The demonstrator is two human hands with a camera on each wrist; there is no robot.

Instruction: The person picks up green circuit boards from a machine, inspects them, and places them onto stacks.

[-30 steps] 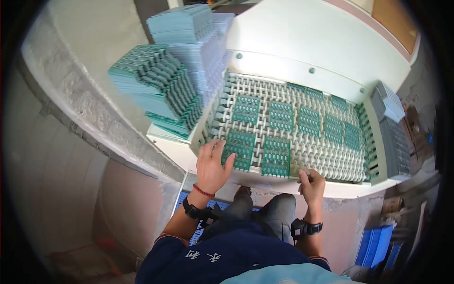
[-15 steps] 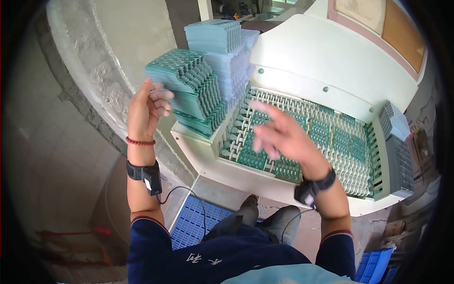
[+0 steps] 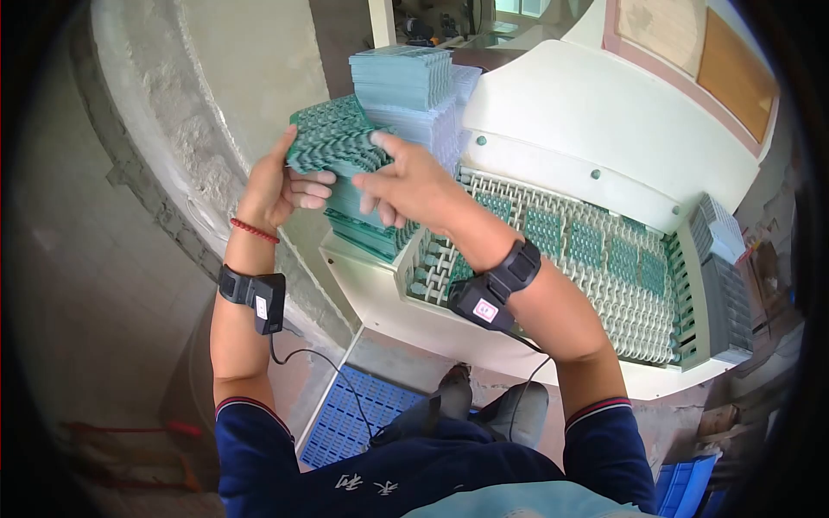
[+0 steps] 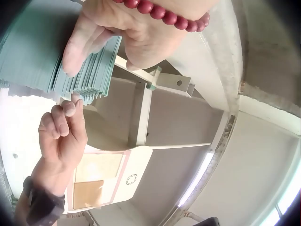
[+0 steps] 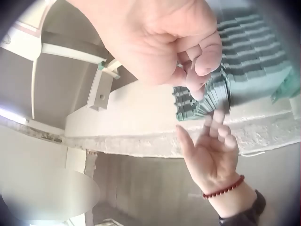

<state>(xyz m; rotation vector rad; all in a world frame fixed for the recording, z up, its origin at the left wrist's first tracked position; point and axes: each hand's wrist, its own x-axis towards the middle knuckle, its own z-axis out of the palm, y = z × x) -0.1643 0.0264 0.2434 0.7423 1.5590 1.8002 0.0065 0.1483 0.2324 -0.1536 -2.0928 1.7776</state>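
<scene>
A fanned stack of green circuit boards [image 3: 332,142] stands on the white ledge left of the conveyor. My left hand [image 3: 298,186] is at the stack's left side, thumb up along its corner and straight fingers laid against the boards. My right hand [image 3: 380,194] reaches over from the right, its fingers curled down on the front edges of the boards. In the right wrist view the right hand [image 5: 200,66] pinches the board edges [image 5: 211,96], while the left hand [image 5: 211,141] is spread below. The left wrist view shows the left thumb [image 4: 73,49] on the stack [image 4: 37,52].
A taller pale blue-green stack [image 3: 401,78] stands behind. The white slatted conveyor [image 3: 639,319] carries several green boards [image 3: 544,229] out of the white machine housing [image 3: 596,112]. Grey stacks [image 3: 721,259] line its right side. A concrete wall [image 3: 216,104] is close on the left.
Both hands left the conveyor's front edge and rose to the green stack on the left. The right hand swung across and now grips the boards' edges.
</scene>
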